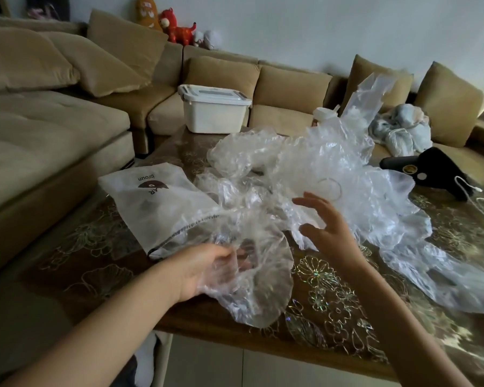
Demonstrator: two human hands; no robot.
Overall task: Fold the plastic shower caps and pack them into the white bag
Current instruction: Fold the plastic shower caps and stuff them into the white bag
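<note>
Nearest, the left grip (207, 270) clutches a crumpled clear shower cap (257, 297) at the tabletop's (333, 289) near edge, fingers curled into the plastic. Beyond it, the right grip (327, 227) is spread over the pile of caps (319, 163). Left of the pile, the white bag (157, 202) lies flat, touching the held cap.

A tan fabric corner sofa (53, 129) ran along two sides of a brown tabletop (333, 297) patterned with gold flowers, beneath a plain pale wall (291, 23); red and orange stuffed toys (176, 26) sat along the sofa back in dim light.
</note>
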